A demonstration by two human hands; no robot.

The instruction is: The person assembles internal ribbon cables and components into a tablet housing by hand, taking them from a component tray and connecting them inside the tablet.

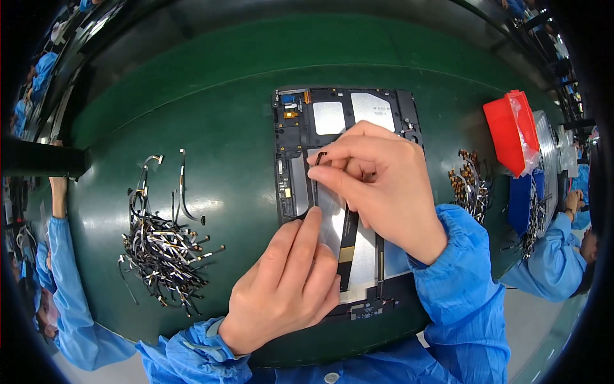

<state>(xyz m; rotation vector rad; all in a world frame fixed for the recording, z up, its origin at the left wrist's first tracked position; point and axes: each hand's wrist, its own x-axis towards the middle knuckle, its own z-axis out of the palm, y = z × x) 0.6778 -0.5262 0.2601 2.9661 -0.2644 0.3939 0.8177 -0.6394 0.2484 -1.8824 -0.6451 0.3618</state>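
A dark, flat tablet-like device (377, 141) lies opened on the green bench in front of me, showing silver panels and flat ribbons. Over its left-middle part, my right hand (384, 173) pinches the upper end of a thin black cable (315, 187) between thumb and forefinger. The cable runs down to my left hand (284, 285), whose fingertips press together on its lower stretch against the device. The left thumb and the undersides of those fingers are hidden. A wide black ribbon (349, 238) with a gold band runs beside the hands.
A tangled heap of black-and-white cables (166, 256) lies left of the device. Another heap with orange-brown ends (471, 185) sits to its right. Beyond stand a red bin (510, 134) and a blue bin (526, 205). Other people in blue sleeves work at both sides.
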